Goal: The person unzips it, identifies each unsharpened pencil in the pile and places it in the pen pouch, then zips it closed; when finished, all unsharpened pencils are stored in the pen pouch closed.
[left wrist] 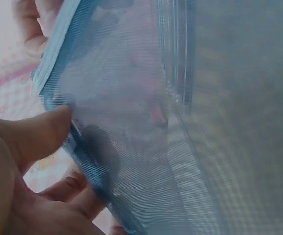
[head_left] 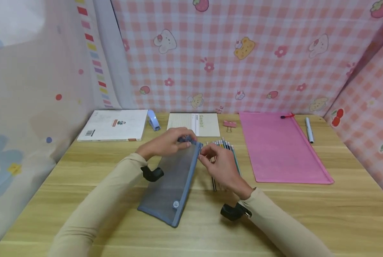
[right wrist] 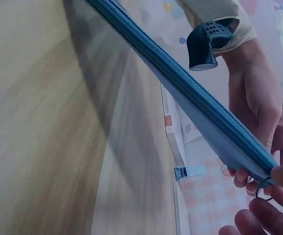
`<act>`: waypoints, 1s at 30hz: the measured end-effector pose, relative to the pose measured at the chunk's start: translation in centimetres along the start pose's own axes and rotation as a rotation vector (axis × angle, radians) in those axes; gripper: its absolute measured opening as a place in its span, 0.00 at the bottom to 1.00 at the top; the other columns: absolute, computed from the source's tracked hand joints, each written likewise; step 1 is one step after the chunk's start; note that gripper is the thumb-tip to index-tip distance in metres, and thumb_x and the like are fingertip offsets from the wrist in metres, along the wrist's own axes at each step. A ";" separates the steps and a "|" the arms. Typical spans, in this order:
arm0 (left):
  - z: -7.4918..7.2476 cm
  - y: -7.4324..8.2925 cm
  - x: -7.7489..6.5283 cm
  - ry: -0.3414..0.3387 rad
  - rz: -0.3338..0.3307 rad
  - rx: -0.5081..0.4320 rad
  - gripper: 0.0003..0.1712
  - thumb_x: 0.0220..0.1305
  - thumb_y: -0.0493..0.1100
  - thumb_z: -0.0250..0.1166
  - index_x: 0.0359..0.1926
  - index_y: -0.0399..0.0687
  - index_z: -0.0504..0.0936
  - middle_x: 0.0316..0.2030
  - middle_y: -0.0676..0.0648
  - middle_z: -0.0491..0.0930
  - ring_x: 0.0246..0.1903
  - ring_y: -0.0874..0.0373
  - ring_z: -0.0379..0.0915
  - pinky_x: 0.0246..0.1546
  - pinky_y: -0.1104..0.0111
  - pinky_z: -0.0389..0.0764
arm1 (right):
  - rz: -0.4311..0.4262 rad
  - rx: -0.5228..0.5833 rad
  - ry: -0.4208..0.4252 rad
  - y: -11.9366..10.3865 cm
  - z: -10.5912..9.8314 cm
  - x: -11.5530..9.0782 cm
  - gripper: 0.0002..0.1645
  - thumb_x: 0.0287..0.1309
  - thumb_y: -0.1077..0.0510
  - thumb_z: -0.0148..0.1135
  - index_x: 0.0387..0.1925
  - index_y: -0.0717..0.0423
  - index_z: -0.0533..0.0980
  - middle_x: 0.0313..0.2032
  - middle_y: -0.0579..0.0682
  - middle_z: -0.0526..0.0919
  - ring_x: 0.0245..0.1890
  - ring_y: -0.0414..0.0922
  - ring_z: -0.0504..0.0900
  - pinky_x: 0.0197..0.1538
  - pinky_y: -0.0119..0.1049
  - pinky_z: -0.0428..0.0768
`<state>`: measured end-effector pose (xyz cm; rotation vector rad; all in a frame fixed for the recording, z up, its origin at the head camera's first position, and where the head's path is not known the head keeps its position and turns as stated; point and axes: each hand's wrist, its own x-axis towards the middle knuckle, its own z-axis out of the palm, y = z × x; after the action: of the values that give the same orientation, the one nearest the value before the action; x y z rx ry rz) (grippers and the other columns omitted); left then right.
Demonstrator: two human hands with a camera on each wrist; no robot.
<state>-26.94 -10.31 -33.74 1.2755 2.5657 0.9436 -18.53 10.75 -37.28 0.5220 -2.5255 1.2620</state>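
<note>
A blue-grey mesh zipper pouch point(head_left: 172, 185) is held tilted above the table, its zipper running along the right edge. My left hand point(head_left: 169, 142) grips the pouch's far edge; in the left wrist view the thumb point(left wrist: 46, 129) lies on the near side, with fingers behind the mesh. At the zipper's far end, my right hand point(head_left: 221, 166) pinches the zipper pull point(right wrist: 263, 188), a thin dark loop beside the thumb in the right wrist view. Several pencils point(head_left: 225, 144) lie on the table, partly hidden behind the right hand.
Along the back of the wooden table point(head_left: 207, 228) are a white book point(head_left: 114, 125), a blue stapler point(head_left: 153, 120), a notepad point(head_left: 194, 125) and a pink binder clip point(head_left: 229, 124). A pink folder point(head_left: 281, 150) and a light blue marker point(head_left: 309, 130) lie at the right.
</note>
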 end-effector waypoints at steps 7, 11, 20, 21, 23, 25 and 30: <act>0.0 -0.3 -0.2 0.044 -0.067 -0.163 0.13 0.73 0.36 0.57 0.54 0.43 0.80 0.54 0.42 0.81 0.57 0.48 0.76 0.63 0.50 0.75 | 0.062 0.109 -0.045 0.0 0.2 0.2 0.05 0.64 0.56 0.66 0.40 0.52 0.83 0.39 0.50 0.87 0.39 0.44 0.85 0.40 0.36 0.82; 0.1 -0.4 -0.2 0.025 -0.095 -0.264 0.14 0.75 0.40 0.56 0.57 0.46 0.79 0.54 0.45 0.80 0.50 0.51 0.75 0.55 0.57 0.76 | 0.015 0.100 -0.033 0.0 0.2 0.1 0.04 0.65 0.57 0.65 0.35 0.52 0.83 0.33 0.49 0.88 0.35 0.40 0.83 0.37 0.33 0.84; 0.4 0.0 -0.2 0.078 -0.054 -0.432 0.15 0.74 0.44 0.58 0.57 0.48 0.80 0.53 0.47 0.81 0.50 0.54 0.77 0.51 0.61 0.77 | -0.119 0.059 0.044 -0.5 -0.1 0.5 0.07 0.67 0.57 0.63 0.33 0.54 0.83 0.30 0.50 0.88 0.33 0.42 0.87 0.35 0.32 0.85; 0.4 0.1 -0.1 0.096 -0.041 -0.434 0.15 0.74 0.43 0.59 0.57 0.49 0.81 0.53 0.47 0.81 0.49 0.54 0.78 0.51 0.61 0.78 | -0.127 0.057 0.050 -0.5 -0.2 0.6 0.07 0.67 0.57 0.63 0.34 0.54 0.83 0.31 0.50 0.88 0.33 0.42 0.87 0.35 0.32 0.85; 0.4 0.2 -0.1 0.123 -0.018 -0.439 0.14 0.73 0.42 0.60 0.56 0.48 0.82 0.52 0.47 0.82 0.49 0.55 0.79 0.51 0.62 0.79 | -0.135 0.057 0.058 -0.6 -0.2 0.6 0.07 0.67 0.57 0.63 0.34 0.54 0.83 0.32 0.50 0.88 0.34 0.42 0.87 0.35 0.32 0.85; 0.4 0.2 -0.1 0.137 0.002 -0.455 0.14 0.72 0.41 0.60 0.56 0.46 0.82 0.52 0.45 0.83 0.49 0.56 0.80 0.51 0.62 0.80 | -0.144 0.059 0.067 -0.8 -0.2 0.5 0.06 0.67 0.57 0.63 0.35 0.55 0.83 0.33 0.50 0.88 0.34 0.43 0.87 0.35 0.32 0.85; 0.4 0.4 -0.1 0.143 0.010 -0.478 0.13 0.70 0.39 0.63 0.53 0.45 0.83 0.47 0.44 0.84 0.43 0.54 0.81 0.46 0.62 0.81 | -0.154 0.072 0.069 -1.1 -0.2 0.4 0.06 0.66 0.58 0.64 0.36 0.55 0.83 0.33 0.51 0.87 0.32 0.42 0.86 0.34 0.31 0.85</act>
<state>-26.47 -10.08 -33.84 1.1127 2.2217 1.5785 -18.42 10.21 -36.27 0.6633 -2.3420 1.2949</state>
